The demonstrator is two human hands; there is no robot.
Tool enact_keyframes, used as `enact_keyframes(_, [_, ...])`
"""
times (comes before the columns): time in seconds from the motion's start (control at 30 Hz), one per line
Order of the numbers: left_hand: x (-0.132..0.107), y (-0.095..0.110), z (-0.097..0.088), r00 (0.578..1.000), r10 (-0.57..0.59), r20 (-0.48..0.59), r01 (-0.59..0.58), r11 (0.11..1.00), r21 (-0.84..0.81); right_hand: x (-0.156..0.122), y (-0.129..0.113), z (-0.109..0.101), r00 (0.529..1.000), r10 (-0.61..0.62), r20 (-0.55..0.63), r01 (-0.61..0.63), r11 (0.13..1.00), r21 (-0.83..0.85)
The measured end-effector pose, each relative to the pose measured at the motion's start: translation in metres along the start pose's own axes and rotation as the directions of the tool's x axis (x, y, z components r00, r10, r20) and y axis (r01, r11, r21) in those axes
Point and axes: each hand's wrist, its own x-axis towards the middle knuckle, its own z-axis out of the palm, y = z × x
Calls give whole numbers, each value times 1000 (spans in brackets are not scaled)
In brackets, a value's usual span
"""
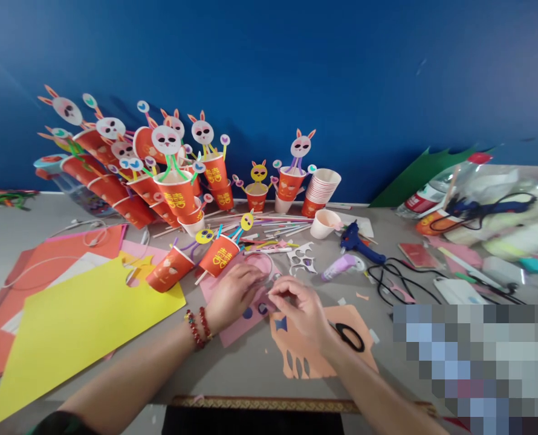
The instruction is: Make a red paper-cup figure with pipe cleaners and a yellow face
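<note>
My left hand (pixel 233 296), with red bead bracelets at the wrist, is curled above a pink paper sheet (pixel 227 333). Its fingertips are bent inward, and what they grip is hidden. Close by on the right, my right hand (pixel 303 307) pinches thumb and forefinger together on something small and pale that I cannot make out. Just beyond the fingers lies a clear ring-like item (pixel 269 258), perhaps a tape roll. Under my right hand is a peach paper sheet (pixel 317 365) with cut-out holes, and black-handled scissors (pixel 351 338) rest on it.
Red paper cups with rabbit faces (pixel 176 196) crowd the back left. A blue glue gun (pixel 362 243) and its black cord lie to the right, near a purple-white tube (pixel 341 266). Yellow paper (pixel 83 338) covers the left. A bottle (pixel 427 192) stands at the far right.
</note>
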Motion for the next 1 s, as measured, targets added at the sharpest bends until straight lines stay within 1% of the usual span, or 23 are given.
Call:
enact_keyframes(0.07, [3,1,-3,998,55,15,-56,996,72,-1,0,1,999,10,45,-9,1000,-19])
enact_keyframes(0.13, [6,5,-9,999,51,13,-52,993,110,-2,-2,2,995,34,92,-30,998,-46])
enact_keyframes(0.2, [6,13,-19,999,36,35,-41,987,156,-2,-2,2,989,56,135,-49,997,-58])
enact_keyframes(0.3, [-1,29,-38,989,28,145,-68,957,281,-1,-3,2,981,47,190,-37,998,-54])
enact_keyframes(0.4, [-22,41,-50,960,14,278,-126,912,389,1,-8,3,973,50,224,-26,994,-109])
enact_keyframes(0.43, [-30,43,-51,952,17,305,-149,898,414,2,-11,4,969,60,238,-28,990,-138])
enact_keyframes(0.5, [-46,42,-50,945,28,327,-182,875,450,4,-17,7,960,80,268,-28,981,-194])
enact_keyframes(0.6, [-60,35,-43,933,22,358,-205,853,481,8,-22,16,952,85,293,-2,962,-271])
enact_keyframes(0.67, [-64,31,-39,933,17,360,-206,844,495,10,-21,22,956,67,287,29,948,-317])
enact_keyframes(0.8, [-66,27,-35,938,39,345,-212,851,481,8,-11,34,970,24,241,71,923,-378])
enact_keyframes(1.0, [-74,22,-36,944,78,320,-224,865,450,4,-5,38,978,12,209,73,916,-395])
